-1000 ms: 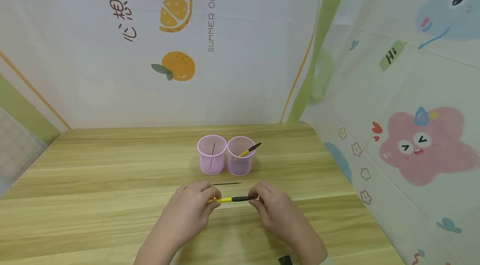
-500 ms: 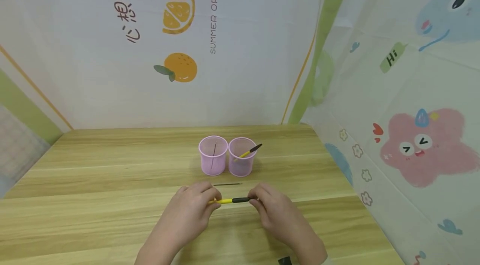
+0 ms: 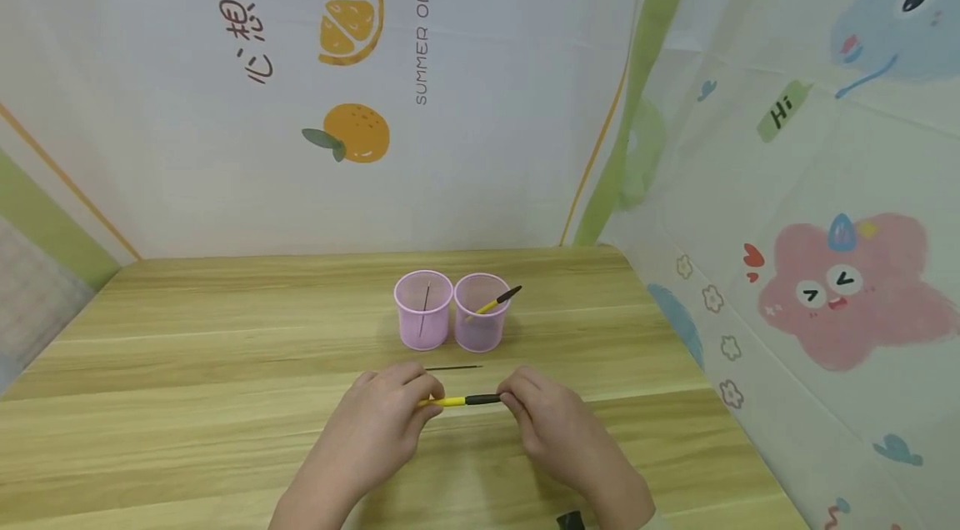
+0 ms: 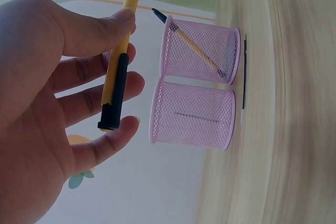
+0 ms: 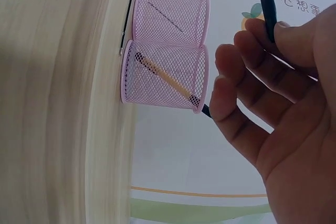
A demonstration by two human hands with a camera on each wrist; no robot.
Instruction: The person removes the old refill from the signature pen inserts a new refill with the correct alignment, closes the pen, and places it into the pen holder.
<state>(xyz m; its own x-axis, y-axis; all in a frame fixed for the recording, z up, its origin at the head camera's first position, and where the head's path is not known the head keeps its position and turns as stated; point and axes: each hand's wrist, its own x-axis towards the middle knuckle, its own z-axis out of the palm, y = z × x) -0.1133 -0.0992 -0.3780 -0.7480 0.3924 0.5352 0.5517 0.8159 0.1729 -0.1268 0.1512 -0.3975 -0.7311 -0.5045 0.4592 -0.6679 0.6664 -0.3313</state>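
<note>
A yellow and black pen (image 3: 453,402) lies level between my two hands, over the table. My left hand (image 3: 386,413) pinches its yellow barrel between thumb and fingers; the black clip end (image 4: 111,116) shows in the left wrist view. At the other end, my right hand (image 3: 551,422) pinches the tip of the black grip section (image 5: 266,3). Beyond the hands, a thin dark pen refill (image 3: 453,367) lies on the table. Two pink mesh cups stand side by side: the left cup (image 3: 423,334) holds a thin refill, the right cup (image 3: 480,338) a yellow and black pen (image 3: 495,302) leaning out.
The wood-grain table (image 3: 225,363) reaches back to a white printed cloth (image 3: 480,163). Another printed cloth (image 3: 720,197) hangs along the right side. A small black object (image 3: 571,521) sits at the front edge, near the right forearm.
The right hand's fingertips shift slightly at the end of the black grip section. Both hands otherwise keep their places, and the cups and loose refill stay put.
</note>
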